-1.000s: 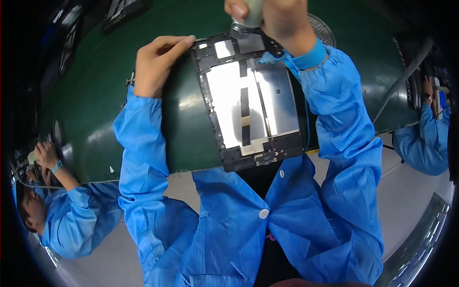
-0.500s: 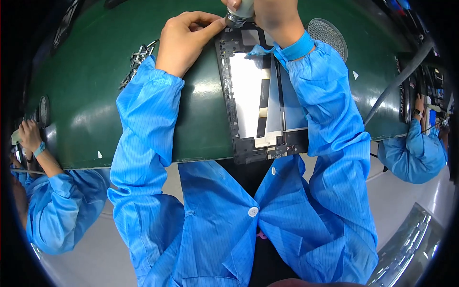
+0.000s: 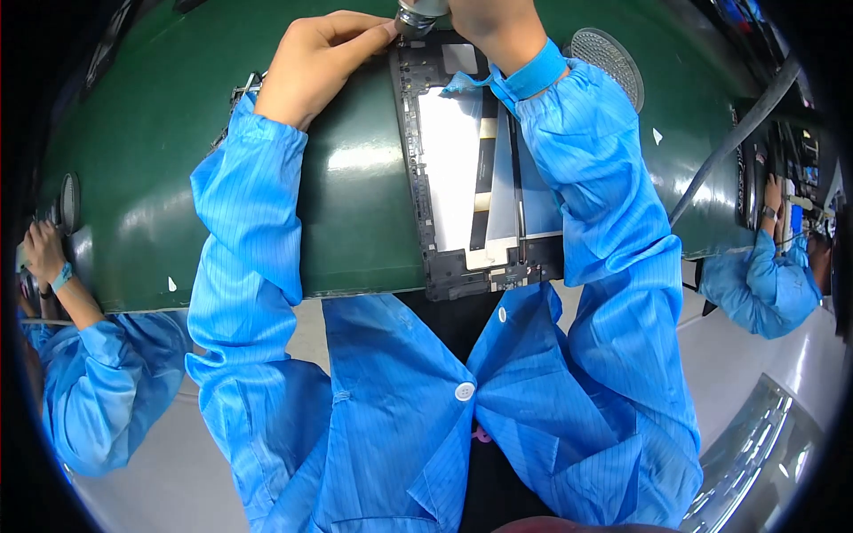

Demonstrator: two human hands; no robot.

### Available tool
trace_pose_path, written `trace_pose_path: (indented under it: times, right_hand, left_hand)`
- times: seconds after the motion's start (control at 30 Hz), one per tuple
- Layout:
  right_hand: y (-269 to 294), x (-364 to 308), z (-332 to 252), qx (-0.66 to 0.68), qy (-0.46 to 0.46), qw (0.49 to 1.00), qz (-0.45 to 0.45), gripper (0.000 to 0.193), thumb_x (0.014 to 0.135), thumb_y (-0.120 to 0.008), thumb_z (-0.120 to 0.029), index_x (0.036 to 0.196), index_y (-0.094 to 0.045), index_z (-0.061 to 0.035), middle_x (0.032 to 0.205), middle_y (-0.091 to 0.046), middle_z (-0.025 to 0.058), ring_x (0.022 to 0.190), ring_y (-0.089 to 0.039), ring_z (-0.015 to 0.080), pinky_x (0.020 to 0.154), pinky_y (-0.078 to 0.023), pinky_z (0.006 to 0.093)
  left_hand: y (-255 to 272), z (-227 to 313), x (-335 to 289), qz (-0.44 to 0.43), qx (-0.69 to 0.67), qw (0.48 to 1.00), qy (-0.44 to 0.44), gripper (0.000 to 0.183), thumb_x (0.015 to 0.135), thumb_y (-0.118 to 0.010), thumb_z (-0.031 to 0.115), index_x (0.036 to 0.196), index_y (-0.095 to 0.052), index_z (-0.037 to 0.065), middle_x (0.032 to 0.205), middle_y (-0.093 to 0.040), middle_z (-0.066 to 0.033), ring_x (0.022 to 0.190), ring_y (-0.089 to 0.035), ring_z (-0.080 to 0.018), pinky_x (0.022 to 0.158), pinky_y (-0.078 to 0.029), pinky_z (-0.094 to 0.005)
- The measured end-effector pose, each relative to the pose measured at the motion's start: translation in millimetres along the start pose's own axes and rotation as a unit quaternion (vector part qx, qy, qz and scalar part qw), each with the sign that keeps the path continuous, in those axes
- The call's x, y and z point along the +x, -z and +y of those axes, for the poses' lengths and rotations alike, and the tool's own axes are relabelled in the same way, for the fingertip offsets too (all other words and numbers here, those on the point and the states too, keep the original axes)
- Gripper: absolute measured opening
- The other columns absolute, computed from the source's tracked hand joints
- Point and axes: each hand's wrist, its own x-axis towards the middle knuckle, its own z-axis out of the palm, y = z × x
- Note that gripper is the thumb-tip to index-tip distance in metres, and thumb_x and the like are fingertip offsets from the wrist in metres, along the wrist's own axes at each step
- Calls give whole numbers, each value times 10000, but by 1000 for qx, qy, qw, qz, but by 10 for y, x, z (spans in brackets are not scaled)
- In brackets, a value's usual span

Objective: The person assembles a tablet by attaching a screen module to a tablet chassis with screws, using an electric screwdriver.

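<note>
An opened tablet (image 3: 449, 169), with a black frame and a silver plate inside, lies on the green table beneath my right forearm. My right hand (image 3: 498, 27) is over its far end, gripping a pale tool (image 3: 414, 18) with a shiny metal collar; the picture's upper edge cuts off most of the fingers and tool. Against the collar, at the tablet's far left corner, the thumb and fingers of my left hand (image 3: 322, 62) are drawn together. What they pinch, if anything, is hidden. A blue strap circles my right wrist, its loose end hanging over the tablet.
Beyond my right sleeve lies a round perforated metal disc (image 3: 608, 67). Small metal parts (image 3: 249, 84) are partly covered by my left sleeve. A grey cable (image 3: 737, 133) crosses the table's right side. Co-workers in blue sit at the left (image 3: 111, 382) and right (image 3: 764, 289).
The whole view has shifted slightly, with the tablet and both hands now a little higher and further left. My left sleeve covers more of the small metal parts. Both hands keep their grip.
</note>
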Motion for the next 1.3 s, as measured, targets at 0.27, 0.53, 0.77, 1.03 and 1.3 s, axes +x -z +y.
trace_pose_path:
  times: [0.27, 0.53, 0.77, 1.03, 1.3]
  right_hand:
    - [-57, -8, 5, -8, -13, 1000, 27, 130, 911, -654, -96, 940, -638, 29, 737, -636, 82, 456, -550, 123, 407, -412, 261]
    - [-58, -11, 60, -26, -3, 999, 29, 141, 930, -647, -114, 893, -647, 22, 714, -637, 75, 455, -551, 119, 411, -409, 258]
    - [-92, -70, 27, -102, -14, 994, 30, 284, 946, -668, -159, 712, -637, -1, 505, -564, 25, 399, -514, 95, 384, -363, 258]
    - [-132, -246, -8, -92, -5, 995, 28, 280, 944, -673, -158, 713, -628, -6, 534, -575, 17, 416, -528, 88, 392, -381, 259]
    - [-251, -35, 104, -66, 10, 997, 37, 271, 948, -678, -167, 721, -633, -27, 553, -583, 4, 444, -533, 77, 414, -387, 256]
  left_hand:
    - [76, -218, 74, -38, -12, 999, 6, 245, 939, -689, 97, 1128, -733, -51, 1074, -710, -101, 999, -661, -179, 938, -505, -269]
    - [38, -281, 100, -37, -19, 999, -4, 251, 939, -691, 97, 1134, -730, -55, 1056, -699, -94, 974, -656, -174, 925, -509, -270]
    - [-14, -267, 13, -27, 12, 999, -14, 247, 943, -682, 99, 1121, -727, -67, 1036, -696, -81, 961, -654, -167, 908, -501, -266]
    - [-102, -131, -186, -16, 8, 1000, -20, 224, 937, -675, 93, 1053, -718, -93, 1014, -689, -69, 950, -644, -152, 896, -489, -258]
    - [87, 55, -125, -13, 9, 1000, 12, 223, 960, -667, 105, 1076, -700, -82, 1024, -700, -64, 923, -639, -124, 846, -496, -253]
